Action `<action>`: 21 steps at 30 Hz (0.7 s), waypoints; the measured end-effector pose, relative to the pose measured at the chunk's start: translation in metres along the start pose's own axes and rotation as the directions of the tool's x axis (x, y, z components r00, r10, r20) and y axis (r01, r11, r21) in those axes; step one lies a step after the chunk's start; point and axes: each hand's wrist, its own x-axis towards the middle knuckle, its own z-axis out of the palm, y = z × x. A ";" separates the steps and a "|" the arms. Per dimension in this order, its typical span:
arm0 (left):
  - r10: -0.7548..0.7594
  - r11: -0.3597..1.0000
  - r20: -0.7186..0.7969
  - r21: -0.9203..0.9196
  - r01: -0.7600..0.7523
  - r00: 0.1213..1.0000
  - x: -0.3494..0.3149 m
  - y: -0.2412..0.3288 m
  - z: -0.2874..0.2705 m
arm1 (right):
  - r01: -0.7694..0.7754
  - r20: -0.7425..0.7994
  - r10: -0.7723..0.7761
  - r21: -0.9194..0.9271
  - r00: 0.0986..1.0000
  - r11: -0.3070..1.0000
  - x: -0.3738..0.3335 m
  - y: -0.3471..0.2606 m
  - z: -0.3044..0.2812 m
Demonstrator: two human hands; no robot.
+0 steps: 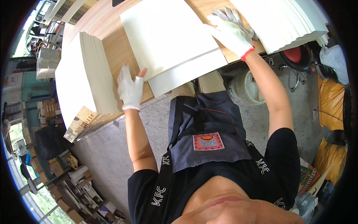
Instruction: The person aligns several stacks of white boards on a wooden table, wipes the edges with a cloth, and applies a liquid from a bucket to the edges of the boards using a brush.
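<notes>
A large white sheet (pixel 166 33) lies on the wooden table in front of me, with another white sheet (pixel 188 71) showing beneath its near edge. My left hand (pixel 130 89), in a white glove that leaves some fingertips bare, is beside the tall stack of white paper (pixel 100 71) on the left. Its fingers and thumb are apart, with nothing visible in them. At the right edge of the upper sheet is my right hand (pixel 232 31), in a white and grey glove with a red cuff. Its fingers are stretched out and appear to hold nothing. Another thick white paper stack (pixel 283 22) stands to its right.
Printed sheets (pixel 84 121) lie under the left stack, and printed stacks (pixel 71 10) stand at the far left. Below the table's right side are a whitish bucket (pixel 246 87) and a red-seated chair (pixel 292 56). Yellow sacks (pixel 331 102) rest on the right; cluttered shelves (pixel 56 168) are at left.
</notes>
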 end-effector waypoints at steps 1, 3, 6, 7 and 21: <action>0.087 0.995 -0.026 0.060 -0.085 0.996 -0.011 -0.008 0.006 | 0.072 -0.100 -0.085 -0.127 0.991 0.989 -0.005 0.003 -0.002; 0.259 0.951 -0.053 0.187 -0.245 0.965 -0.032 -0.025 0.021 | 0.011 0.070 -0.013 0.026 0.997 1.000 -0.026 0.002 -0.005; 0.279 0.954 -0.022 0.117 -0.275 0.960 -0.033 -0.031 0.027 | -0.039 0.250 0.015 0.091 0.968 0.995 -0.056 -0.012 -0.015; 0.289 0.950 0.005 0.124 -0.288 0.957 -0.032 -0.027 0.024 | -0.015 0.192 -0.008 0.117 0.981 0.993 -0.062 -0.011 -0.005; 0.301 0.950 -0.010 0.094 -0.299 0.953 -0.031 -0.028 0.026 | -0.020 0.117 0.006 0.116 0.993 0.993 -0.063 -0.016 0.010</action>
